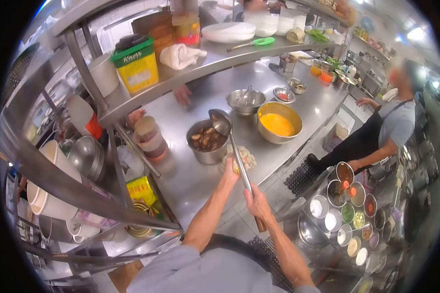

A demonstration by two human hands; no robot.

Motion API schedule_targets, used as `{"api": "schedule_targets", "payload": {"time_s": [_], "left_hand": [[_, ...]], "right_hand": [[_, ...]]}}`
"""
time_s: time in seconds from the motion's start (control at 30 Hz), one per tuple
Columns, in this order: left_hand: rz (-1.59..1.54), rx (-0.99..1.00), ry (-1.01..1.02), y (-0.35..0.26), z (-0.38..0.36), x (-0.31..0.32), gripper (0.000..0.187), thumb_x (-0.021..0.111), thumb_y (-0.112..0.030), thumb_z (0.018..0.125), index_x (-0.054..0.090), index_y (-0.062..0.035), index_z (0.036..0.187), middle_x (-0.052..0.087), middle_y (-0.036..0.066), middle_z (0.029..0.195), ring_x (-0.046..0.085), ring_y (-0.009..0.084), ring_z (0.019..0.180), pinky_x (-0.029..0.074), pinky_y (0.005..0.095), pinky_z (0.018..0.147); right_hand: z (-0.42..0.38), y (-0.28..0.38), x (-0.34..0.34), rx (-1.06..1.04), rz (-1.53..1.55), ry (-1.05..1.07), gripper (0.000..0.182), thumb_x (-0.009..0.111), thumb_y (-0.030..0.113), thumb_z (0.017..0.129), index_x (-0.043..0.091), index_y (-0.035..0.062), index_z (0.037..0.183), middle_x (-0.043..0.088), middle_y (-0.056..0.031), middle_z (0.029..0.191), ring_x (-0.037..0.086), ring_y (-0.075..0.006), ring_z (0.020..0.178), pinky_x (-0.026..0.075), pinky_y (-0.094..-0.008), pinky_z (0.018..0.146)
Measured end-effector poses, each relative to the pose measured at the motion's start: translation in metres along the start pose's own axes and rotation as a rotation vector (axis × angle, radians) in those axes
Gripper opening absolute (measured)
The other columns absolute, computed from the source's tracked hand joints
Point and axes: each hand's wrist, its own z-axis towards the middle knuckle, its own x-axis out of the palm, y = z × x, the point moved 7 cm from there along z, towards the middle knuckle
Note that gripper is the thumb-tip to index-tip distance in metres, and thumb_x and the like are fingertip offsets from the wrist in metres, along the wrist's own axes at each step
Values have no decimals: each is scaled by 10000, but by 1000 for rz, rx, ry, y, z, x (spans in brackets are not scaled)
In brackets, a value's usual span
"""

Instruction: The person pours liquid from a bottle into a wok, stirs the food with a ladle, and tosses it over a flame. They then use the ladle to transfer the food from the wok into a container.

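Note:
My right hand (258, 204) is wrapped round the long handle of a steel ladle (238, 154). The ladle's bowl is over the far right rim of a steel pot (208, 156). Dark brown chunks (208, 139), perhaps mushrooms, fill the pot. Beside the pot's right side, my left hand (231, 169) is closed on a bunched, stained cloth (244, 157); its fingers are partly hidden by the ladle handle. To the right of the pot stand a metal bowl of yellow liquid (278, 124) and a steel bowl with a whisk (246, 102).
A plastic tub (150, 136) stands left of the pot. Overhead runs a shelf (215, 62) with a yellow-green Knorr tub (136, 66) and plates (228, 32). Another person (396, 122) stands at right, near several seasoning containers (354, 215). Someone else's hand (182, 95) shows across the counter.

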Motion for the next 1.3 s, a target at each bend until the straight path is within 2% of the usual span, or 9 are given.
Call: {"api": "schedule_targets", "payload": {"time_s": [0.3,0.37,0.63,0.77,0.8,0.87,0.97,1.07,1.3], "left_hand": [[48,-2,-88,1,-4,-20,232,536,-302,803,565,-92,896,591,99,746,579,230,643,470,338,511],[-23,-176,206,14,7,9,249,556,-331,793,560,-99,883,577,98,725,563,237,620,459,356,513],[-58,40,-87,1,4,-23,253,551,-272,777,534,-76,937,579,124,760,558,264,635,495,417,580],[-15,-28,-10,4,4,-6,275,565,-292,763,562,-72,927,586,123,758,579,281,658,505,420,579],[-66,-128,256,10,4,8,257,565,-305,766,569,-76,882,583,116,732,586,274,655,504,418,557],[-10,-30,111,9,6,4,234,539,-297,791,574,-78,866,587,98,717,587,244,625,496,393,520],[101,20,148,14,-5,3,243,493,-268,840,591,-61,920,623,82,772,619,210,691,516,346,603],[283,-99,104,52,-4,-13,260,480,-253,857,575,-52,991,637,77,849,626,199,746,515,331,671],[496,-842,82,228,-75,-112,360,546,-205,856,435,-169,1196,555,98,948,600,216,735,525,358,574]], "right_hand": [[1,6,-15,109,101,-17,336,495,211,892,476,74,1198,524,-150,639,505,-235,558,430,-362,584],[6,-3,-6,112,56,-1,335,492,216,896,473,75,1199,513,-159,625,505,-233,552,426,-357,575],[7,16,-20,153,108,11,337,484,223,891,464,95,1202,576,-255,730,552,-446,689,429,-445,599],[14,-10,1,96,-78,64,344,493,208,889,458,103,1214,569,-237,704,569,-391,610,435,-416,573],[16,-12,1,49,-85,87,340,495,212,889,460,91,1205,557,-222,693,571,-350,588,431,-409,558],[21,-10,1,-4,-91,74,337,497,215,889,461,80,1196,545,-208,682,574,-308,567,427,-402,542],[-4,2,-9,-37,41,-139,300,484,254,905,491,75,1145,514,-132,618,523,-194,488,410,-350,454],[-27,4,-19,443,825,84,268,443,298,931,493,130,1134,445,14,567,390,-64,407,329,-195,360],[-236,-32,-109,387,1592,-384,594,516,59,842,234,71,1365,353,29,541,337,-56,381,271,-204,336]]}}
